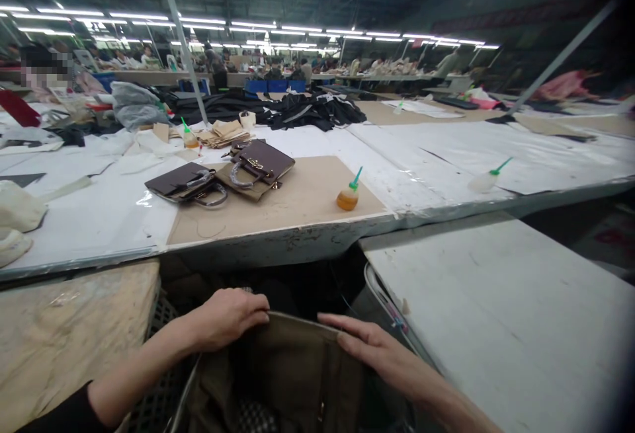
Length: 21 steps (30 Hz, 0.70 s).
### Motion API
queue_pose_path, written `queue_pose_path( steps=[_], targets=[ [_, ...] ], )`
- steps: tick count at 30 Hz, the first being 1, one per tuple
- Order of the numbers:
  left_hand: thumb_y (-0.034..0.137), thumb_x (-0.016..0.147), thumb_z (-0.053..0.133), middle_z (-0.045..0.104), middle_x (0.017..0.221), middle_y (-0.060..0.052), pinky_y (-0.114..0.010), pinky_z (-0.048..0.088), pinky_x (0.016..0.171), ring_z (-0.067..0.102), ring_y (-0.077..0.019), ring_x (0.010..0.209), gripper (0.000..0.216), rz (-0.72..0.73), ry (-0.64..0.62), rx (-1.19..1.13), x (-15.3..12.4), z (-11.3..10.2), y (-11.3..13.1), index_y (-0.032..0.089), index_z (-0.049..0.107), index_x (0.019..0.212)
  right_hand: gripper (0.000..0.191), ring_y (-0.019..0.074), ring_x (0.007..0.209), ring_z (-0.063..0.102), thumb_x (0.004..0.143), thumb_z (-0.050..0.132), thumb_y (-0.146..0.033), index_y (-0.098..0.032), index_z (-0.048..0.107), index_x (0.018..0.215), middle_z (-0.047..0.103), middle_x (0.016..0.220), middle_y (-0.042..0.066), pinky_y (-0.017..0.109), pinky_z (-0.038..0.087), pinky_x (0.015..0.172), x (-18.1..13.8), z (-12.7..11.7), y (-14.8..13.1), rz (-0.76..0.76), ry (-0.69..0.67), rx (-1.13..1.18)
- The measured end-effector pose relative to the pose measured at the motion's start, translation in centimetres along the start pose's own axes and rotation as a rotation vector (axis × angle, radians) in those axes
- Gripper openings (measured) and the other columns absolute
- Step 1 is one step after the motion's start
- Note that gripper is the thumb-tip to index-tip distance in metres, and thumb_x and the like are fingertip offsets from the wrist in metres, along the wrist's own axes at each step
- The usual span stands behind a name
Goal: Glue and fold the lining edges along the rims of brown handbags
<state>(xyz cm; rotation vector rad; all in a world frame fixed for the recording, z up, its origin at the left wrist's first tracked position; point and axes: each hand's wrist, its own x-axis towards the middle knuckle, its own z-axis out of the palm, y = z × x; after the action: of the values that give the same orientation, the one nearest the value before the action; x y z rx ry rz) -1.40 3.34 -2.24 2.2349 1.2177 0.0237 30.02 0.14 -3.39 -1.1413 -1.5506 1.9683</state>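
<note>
Low in front of me, a brown cloth bag is held with its mouth open upward. Its lining faces me, and a small metal zipper pull shows on it. My left hand pinches the top rim at its left end. At the right end of the same rim, my right hand has its fingers on both sides of the edge. Checked material shows at the bottom inside the bag. The lower part of the bag runs out of view.
Two dark brown handbags with wrapped handles lie on a brown board on the worktable. A glue bottle with a green nozzle stands near them. Side tables flank me, the right one white. A dark plastic crate sits by my left arm.
</note>
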Motion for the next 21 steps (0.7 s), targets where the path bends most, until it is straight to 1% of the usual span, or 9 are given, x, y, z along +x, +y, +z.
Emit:
queue_pose_path(
  steps=[2,3,5,7,9,13,16,18,21],
  targets=[
    [0.036,0.096,0.051,0.072,0.09,-0.003,-0.024,0.043,0.07,0.067,-0.0214,0.083,0.02,-0.03,0.029,-0.091,-1.0,0.0,-1.2,0.024,0.067,0.095,0.065,0.0245,0.12,0.059,0.096,0.054,-0.049,-0.025,0.033,0.153,0.07,0.119,0.006,0.041,0.042,0.103,0.2,-0.9,-0.5,0.02,-0.069,0.001],
    [0.035,0.095,0.052,0.071,0.091,-0.002,-0.023,0.043,0.071,0.067,-0.0207,0.085,0.019,-0.04,0.046,-0.13,-1.4,0.0,-1.4,0.024,0.068,0.096,0.068,0.0237,0.118,0.06,0.096,0.054,-0.049,-0.025,0.028,0.154,0.069,0.12,0.006,0.04,0.043,0.103,0.5,-1.2,-1.1,0.026,-0.105,-0.046],
    [0.033,0.094,0.053,0.071,0.089,-0.001,-0.022,0.042,0.071,0.066,-0.0195,0.083,0.018,-0.048,0.071,-0.159,-1.9,0.3,-1.3,0.024,0.068,0.095,0.064,0.0236,0.115,0.062,0.096,0.054,-0.05,-0.024,0.036,0.151,0.068,0.123,0.007,0.038,0.046,0.098,1.8,-1.2,-2.8,0.005,-0.174,-0.248],
    [0.033,0.092,0.055,0.07,0.083,0.0,-0.022,0.041,0.068,0.064,-0.0187,0.078,0.017,-0.047,0.077,-0.154,-2.1,0.5,-0.5,0.025,0.07,0.093,0.05,0.0241,0.111,0.063,0.094,0.055,-0.049,-0.024,0.057,0.138,0.068,0.124,0.007,0.033,0.047,0.093,3.8,-0.4,-4.7,-0.064,-0.233,-0.508],
    [0.033,0.09,0.057,0.069,0.079,0.0,-0.022,0.039,0.066,0.063,-0.0185,0.074,0.015,-0.046,0.083,-0.146,-2.1,0.5,0.4,0.026,0.071,0.092,0.041,0.0232,0.096,0.066,0.088,0.063,-0.046,-0.024,0.07,0.121,0.073,0.109,0.005,0.03,0.048,0.082,6.3,1.2,-6.2,-0.124,-0.293,-0.669],
    [0.032,0.086,0.062,0.071,0.08,-0.001,-0.024,0.041,0.07,0.064,-0.0192,0.075,0.013,-0.047,0.099,-0.191,-2.6,-0.3,1.4,0.025,0.072,0.089,0.024,0.0164,0.064,0.059,0.07,0.081,-0.034,-0.021,0.078,0.09,0.07,0.071,-0.003,0.026,0.043,0.064,10.7,5.0,-6.7,-0.187,-0.335,-0.657],
    [0.036,0.087,0.062,0.073,0.086,-0.001,-0.024,0.045,0.072,0.066,-0.0186,0.08,0.019,-0.066,0.116,-0.277,-3.5,-1.4,0.9,0.022,0.07,0.098,0.01,0.0122,0.052,0.051,0.069,0.079,-0.027,-0.018,0.074,0.069,0.06,0.054,-0.007,0.024,0.04,0.058,11.9,6.0,-6.2,-0.21,-0.333,-0.564],
    [0.041,0.092,0.055,0.073,0.097,-0.005,-0.026,0.049,0.076,0.067,-0.0188,0.088,0.032,-0.084,0.233,-0.469,-4.2,-2.1,0.1,0.019,0.064,0.112,0.016,0.0133,0.055,0.054,0.074,0.076,-0.031,-0.017,0.073,0.068,0.062,0.056,-0.005,0.025,0.043,0.06,11.6,5.3,-6.1,-0.217,-0.299,-0.464],
    [0.049,0.095,0.05,0.071,0.11,-0.012,-0.031,0.051,0.082,0.068,-0.0212,0.097,0.043,-0.162,0.653,-0.862,-5.5,-2.5,-1.5,0.015,0.058,0.12,0.033,0.0197,0.071,0.064,0.082,0.066,-0.047,-0.015,0.074,0.088,0.073,0.078,0.001,0.031,0.05,0.069,10.2,2.7,-6.0,-0.224,-0.152,-0.27]
  ],
)
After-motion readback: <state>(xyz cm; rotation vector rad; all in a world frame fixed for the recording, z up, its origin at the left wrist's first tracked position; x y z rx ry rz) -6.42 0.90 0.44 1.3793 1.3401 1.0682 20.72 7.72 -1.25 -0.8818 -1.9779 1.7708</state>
